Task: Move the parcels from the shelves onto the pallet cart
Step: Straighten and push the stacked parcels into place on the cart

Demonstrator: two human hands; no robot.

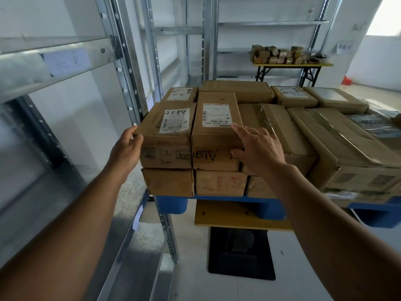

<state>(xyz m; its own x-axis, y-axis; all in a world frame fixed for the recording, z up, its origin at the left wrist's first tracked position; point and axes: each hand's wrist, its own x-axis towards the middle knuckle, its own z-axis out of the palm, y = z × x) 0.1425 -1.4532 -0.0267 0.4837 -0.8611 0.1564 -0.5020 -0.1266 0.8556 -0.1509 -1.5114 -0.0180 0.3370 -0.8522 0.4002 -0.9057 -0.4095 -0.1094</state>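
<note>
Several brown cardboard parcels are stacked on a blue pallet (171,204) that sits on a cart with a yellow deck (236,216). My left hand (127,149) grips the near left corner of a labelled parcel (167,135) at the stack's left end, fingers curled over its top edge. My right hand (257,148) lies on the narrow labelled parcel (217,129) beside it, fingers spread on the top and thumb against the front face. Both parcels sit on a lower layer of boxes (220,183).
Galvanised metal shelving (128,68) rises close on the left, its upright almost touching the stack, with more racks behind. Larger parcels (338,135) fill the pallet's right side. A folding table (290,65) with small packages stands at the back. White floor lies below the cart.
</note>
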